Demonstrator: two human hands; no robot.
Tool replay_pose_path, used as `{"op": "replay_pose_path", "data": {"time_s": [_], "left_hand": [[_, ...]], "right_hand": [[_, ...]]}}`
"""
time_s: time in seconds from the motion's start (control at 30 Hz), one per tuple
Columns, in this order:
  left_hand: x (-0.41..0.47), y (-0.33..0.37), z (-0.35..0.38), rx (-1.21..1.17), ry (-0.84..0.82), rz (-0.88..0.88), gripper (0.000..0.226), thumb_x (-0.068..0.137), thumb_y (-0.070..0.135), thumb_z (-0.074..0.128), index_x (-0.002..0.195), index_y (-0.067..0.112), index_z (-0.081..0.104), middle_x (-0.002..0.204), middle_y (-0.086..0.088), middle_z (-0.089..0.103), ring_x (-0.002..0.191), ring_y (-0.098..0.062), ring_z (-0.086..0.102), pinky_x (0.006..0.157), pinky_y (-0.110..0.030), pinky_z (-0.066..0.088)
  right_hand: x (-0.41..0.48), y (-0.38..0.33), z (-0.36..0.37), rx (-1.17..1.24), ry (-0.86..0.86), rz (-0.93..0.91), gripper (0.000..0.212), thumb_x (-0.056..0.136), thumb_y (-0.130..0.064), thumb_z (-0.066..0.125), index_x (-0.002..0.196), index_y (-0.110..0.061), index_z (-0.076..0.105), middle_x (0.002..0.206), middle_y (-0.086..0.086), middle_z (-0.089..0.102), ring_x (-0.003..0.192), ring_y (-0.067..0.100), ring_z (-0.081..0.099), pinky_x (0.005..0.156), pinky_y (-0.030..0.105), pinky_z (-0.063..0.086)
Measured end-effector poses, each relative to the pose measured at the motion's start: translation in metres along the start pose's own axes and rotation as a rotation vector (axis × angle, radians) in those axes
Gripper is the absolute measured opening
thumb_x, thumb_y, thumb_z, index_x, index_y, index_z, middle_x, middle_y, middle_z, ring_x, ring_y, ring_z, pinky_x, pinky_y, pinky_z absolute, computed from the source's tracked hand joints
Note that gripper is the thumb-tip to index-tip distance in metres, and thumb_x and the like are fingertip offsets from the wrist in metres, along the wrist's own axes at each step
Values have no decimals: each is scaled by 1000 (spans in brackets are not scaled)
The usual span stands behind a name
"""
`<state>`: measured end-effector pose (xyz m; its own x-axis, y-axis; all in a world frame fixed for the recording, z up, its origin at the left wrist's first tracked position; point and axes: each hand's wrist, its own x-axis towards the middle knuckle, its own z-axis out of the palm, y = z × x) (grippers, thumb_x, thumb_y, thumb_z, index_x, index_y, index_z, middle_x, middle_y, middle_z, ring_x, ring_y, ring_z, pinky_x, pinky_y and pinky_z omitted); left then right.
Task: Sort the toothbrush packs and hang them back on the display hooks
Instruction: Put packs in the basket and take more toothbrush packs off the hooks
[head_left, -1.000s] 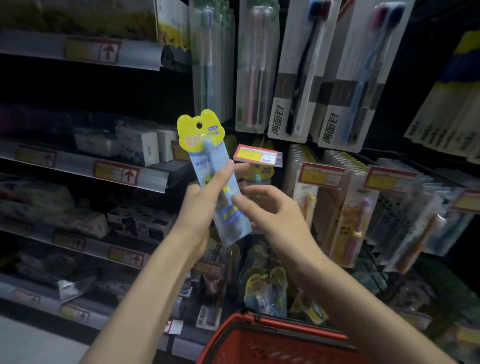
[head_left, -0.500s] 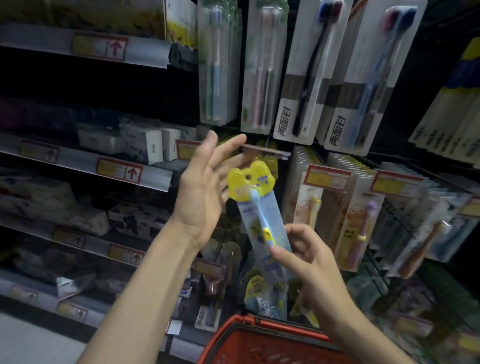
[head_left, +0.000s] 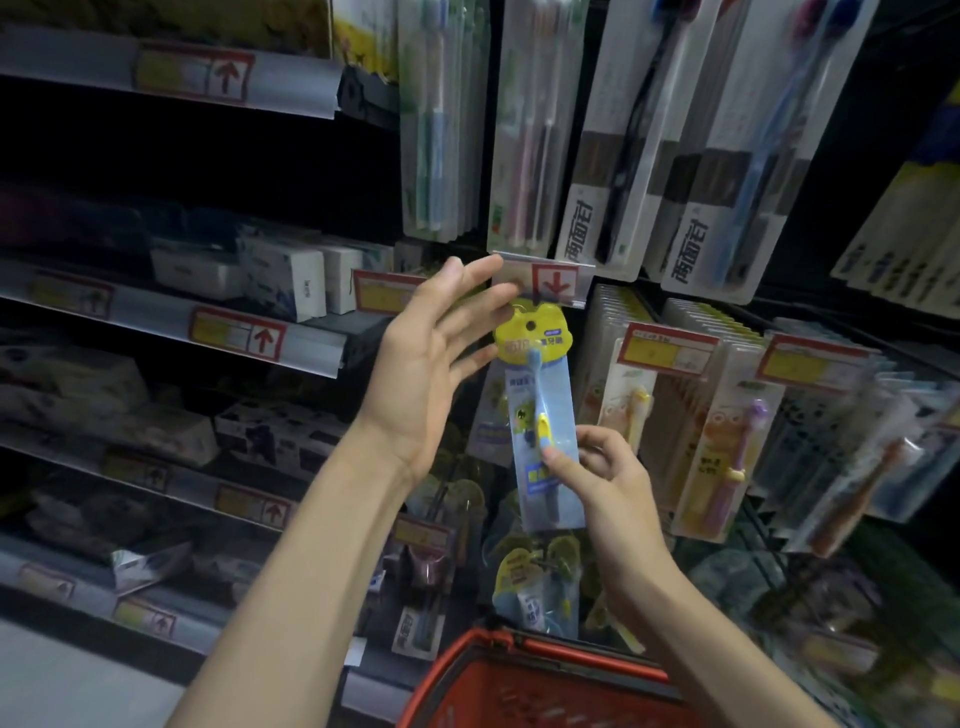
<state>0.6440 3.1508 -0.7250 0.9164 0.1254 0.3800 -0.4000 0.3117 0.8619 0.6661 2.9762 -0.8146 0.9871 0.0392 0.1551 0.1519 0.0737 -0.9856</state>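
Observation:
A child's toothbrush pack (head_left: 540, 415), pale blue with a yellow header card and a round hang hole, stands upright in front of the display. My right hand (head_left: 602, 478) pinches its lower half between thumb and fingers. The header sits just below a flipped-up price tag (head_left: 550, 280) at a hook's end. My left hand (head_left: 436, 358) is spread with straight fingers, its fingertips touching the left end of that tag and holding nothing. The hook itself is hidden behind the tag.
Tall adult toothbrush packs (head_left: 597, 135) hang above. More children's packs (head_left: 717, 436) hang to the right, and similar yellow-topped packs (head_left: 535, 577) hang below. A red shopping basket (head_left: 519, 680) sits under my arms. Shelves with boxes (head_left: 280, 280) run along the left.
My right hand took the pack from my left hand and raised it toward the hook. My left hand let go, opened and reached up to the price tag.

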Motion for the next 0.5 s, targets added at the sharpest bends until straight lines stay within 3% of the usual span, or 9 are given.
{"op": "replay_pose_path", "data": {"time_s": [0.2, 0.4, 0.5], "left_hand": [[2, -2, 4, -9, -5, 11, 41, 107, 39, 42, 132, 21, 69, 129, -2, 75, 126, -16, 67, 118, -49, 42], [4, -5, 6, 0, -15, 32, 40, 106, 36, 44, 133, 19, 68, 130, -3, 74, 127, -16, 67, 118, -48, 42], [5, -8, 6, 15, -23, 38, 41, 104, 37, 46, 133, 21, 68, 131, -3, 74, 127, -16, 66, 117, -46, 42]], "right_hand": [[8, 4, 9, -22, 43, -2, 21, 96, -22, 74, 112, -17, 62, 108, 6, 79, 96, 23, 77, 81, 42, 63], [10, 12, 14, -55, 59, -20, 18, 98, -21, 72, 110, -17, 59, 107, 6, 77, 80, 1, 74, 61, 13, 54], [11, 16, 17, -133, 62, -12, 16, 99, -25, 70, 109, -21, 58, 98, -8, 69, 72, -12, 66, 57, 4, 47]]}}
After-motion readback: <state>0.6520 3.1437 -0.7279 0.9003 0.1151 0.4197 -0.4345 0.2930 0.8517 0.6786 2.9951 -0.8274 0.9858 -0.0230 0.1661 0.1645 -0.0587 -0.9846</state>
